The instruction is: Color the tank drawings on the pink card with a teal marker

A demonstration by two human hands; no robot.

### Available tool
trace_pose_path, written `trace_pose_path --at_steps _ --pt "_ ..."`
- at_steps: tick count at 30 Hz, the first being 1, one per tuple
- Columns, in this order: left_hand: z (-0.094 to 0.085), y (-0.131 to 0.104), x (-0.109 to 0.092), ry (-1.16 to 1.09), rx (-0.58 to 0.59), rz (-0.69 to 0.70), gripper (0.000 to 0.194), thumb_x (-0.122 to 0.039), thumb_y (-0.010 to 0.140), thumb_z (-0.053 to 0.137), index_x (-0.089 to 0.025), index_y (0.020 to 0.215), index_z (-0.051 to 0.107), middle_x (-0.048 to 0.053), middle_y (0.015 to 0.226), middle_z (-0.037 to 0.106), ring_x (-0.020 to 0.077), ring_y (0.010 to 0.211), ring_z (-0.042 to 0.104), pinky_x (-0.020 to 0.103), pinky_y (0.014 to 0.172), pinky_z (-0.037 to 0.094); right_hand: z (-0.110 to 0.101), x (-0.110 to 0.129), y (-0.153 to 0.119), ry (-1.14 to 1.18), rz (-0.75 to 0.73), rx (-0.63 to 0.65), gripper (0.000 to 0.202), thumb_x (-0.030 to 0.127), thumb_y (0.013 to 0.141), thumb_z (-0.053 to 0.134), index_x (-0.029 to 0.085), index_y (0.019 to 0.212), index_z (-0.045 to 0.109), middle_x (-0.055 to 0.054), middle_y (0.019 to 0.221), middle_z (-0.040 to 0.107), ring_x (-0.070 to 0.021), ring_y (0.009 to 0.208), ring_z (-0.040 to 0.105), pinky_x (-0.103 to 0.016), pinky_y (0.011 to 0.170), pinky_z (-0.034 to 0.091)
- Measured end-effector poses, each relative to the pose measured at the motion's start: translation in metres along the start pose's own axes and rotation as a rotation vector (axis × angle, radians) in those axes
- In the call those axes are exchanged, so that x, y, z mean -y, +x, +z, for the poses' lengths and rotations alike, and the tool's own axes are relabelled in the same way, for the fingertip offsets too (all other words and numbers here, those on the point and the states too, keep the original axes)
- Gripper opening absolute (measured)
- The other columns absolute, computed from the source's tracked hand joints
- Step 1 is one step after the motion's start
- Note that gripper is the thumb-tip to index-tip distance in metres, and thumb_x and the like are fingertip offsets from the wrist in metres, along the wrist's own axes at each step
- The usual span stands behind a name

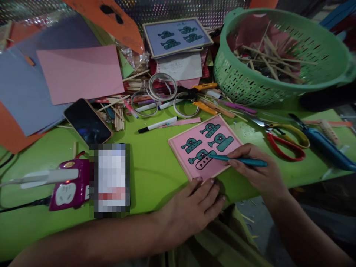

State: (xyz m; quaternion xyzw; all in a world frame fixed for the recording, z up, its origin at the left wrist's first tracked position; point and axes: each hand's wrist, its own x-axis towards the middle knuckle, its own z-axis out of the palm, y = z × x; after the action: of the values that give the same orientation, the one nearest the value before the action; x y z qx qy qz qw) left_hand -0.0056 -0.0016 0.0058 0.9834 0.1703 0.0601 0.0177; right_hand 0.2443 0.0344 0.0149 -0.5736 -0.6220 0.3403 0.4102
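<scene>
My right hand [258, 176] pinches a teal marker [254, 162], its tip touching the lower drawing on a pink card [206, 144]. Several tank-like drawings with black outlines and stars cover the card. Most show teal colouring, while the track of the lower tank [200, 164] is still pink. Pale sticks frame the card's edges. Stretched out flat, my left hand [198, 200] rests its fingertips on the card's near edge and holds nothing.
Behind lie a black-capped marker [157, 125], tape rolls [162, 87] and a similar blue framed card [178, 37]. A green basket [250, 83] of sticks stands back right, near red-and-yellow scissors [286, 146]. Leftward are a dark phone [87, 122], a blurred-out device [112, 178] and a purple power socket [69, 185].
</scene>
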Motion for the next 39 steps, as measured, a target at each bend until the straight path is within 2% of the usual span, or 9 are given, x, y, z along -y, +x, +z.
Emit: trace_pose_path --at_steps 5,15,23,30,35,39 --pt "-0.0018 0.0008 0.0007 0.003 0.007 0.003 0.046 -0.024 0.110 0.041 -0.022 0.154 0.052 0.006 0.156 0.059 0.0233 0.144 0.054 0.041 0.114 0.041 -0.0010 -0.0002 -0.0013 0.015 0.014 0.003 0.020 0.042 0.090 0.079 0.026 0.084 0.070 -0.001 0.071 0.071 -0.0179 0.060 0.067 -0.028 0.054 0.051" --pt "-0.0014 0.0006 -0.0003 0.002 0.098 0.032 0.052 -0.026 0.108 0.047 -0.019 0.160 0.044 0.013 0.163 0.050 0.0260 0.146 0.050 0.043 0.116 0.039 -0.0015 -0.0035 -0.0017 0.008 0.003 -0.010 0.017 0.040 0.089 0.080 0.025 0.086 0.071 -0.001 0.073 0.071 -0.0181 0.063 0.068 -0.028 0.056 0.052" --pt "0.0001 0.0006 -0.0004 0.010 0.020 0.008 0.049 -0.028 0.107 0.049 -0.021 0.156 0.050 0.010 0.158 0.056 0.0236 0.144 0.053 0.042 0.116 0.039 -0.0012 0.0003 -0.0022 0.036 0.036 -0.026 0.017 0.037 0.090 0.079 0.025 0.082 0.068 0.000 0.069 0.069 -0.0162 0.058 0.064 -0.027 0.054 0.050" --pt "-0.0020 0.0010 0.0012 -0.008 0.045 0.016 0.047 -0.024 0.109 0.043 -0.020 0.155 0.050 0.009 0.156 0.058 0.0245 0.144 0.053 0.042 0.114 0.041 -0.0028 -0.0002 -0.0033 0.017 0.054 -0.037 0.017 0.035 0.091 0.077 0.024 0.082 0.068 0.000 0.069 0.068 -0.0158 0.058 0.061 -0.027 0.054 0.047" --pt "-0.0018 0.0013 0.0006 -0.008 0.029 0.010 0.047 -0.023 0.109 0.041 -0.020 0.155 0.052 0.007 0.156 0.059 0.0244 0.145 0.053 0.041 0.114 0.040 -0.0029 -0.0009 -0.0033 -0.011 0.046 -0.059 0.015 0.031 0.090 0.076 0.024 0.081 0.067 0.000 0.069 0.067 -0.0132 0.054 0.054 -0.026 0.050 0.042" --pt "-0.0007 0.0009 0.0002 -0.002 0.054 0.028 0.048 -0.022 0.109 0.040 -0.019 0.157 0.049 0.009 0.157 0.057 0.0256 0.145 0.052 0.042 0.114 0.041 -0.0026 0.0004 -0.0032 -0.008 0.047 -0.072 0.017 0.033 0.090 0.077 0.024 0.080 0.067 0.000 0.068 0.067 -0.0140 0.055 0.055 -0.027 0.050 0.042"
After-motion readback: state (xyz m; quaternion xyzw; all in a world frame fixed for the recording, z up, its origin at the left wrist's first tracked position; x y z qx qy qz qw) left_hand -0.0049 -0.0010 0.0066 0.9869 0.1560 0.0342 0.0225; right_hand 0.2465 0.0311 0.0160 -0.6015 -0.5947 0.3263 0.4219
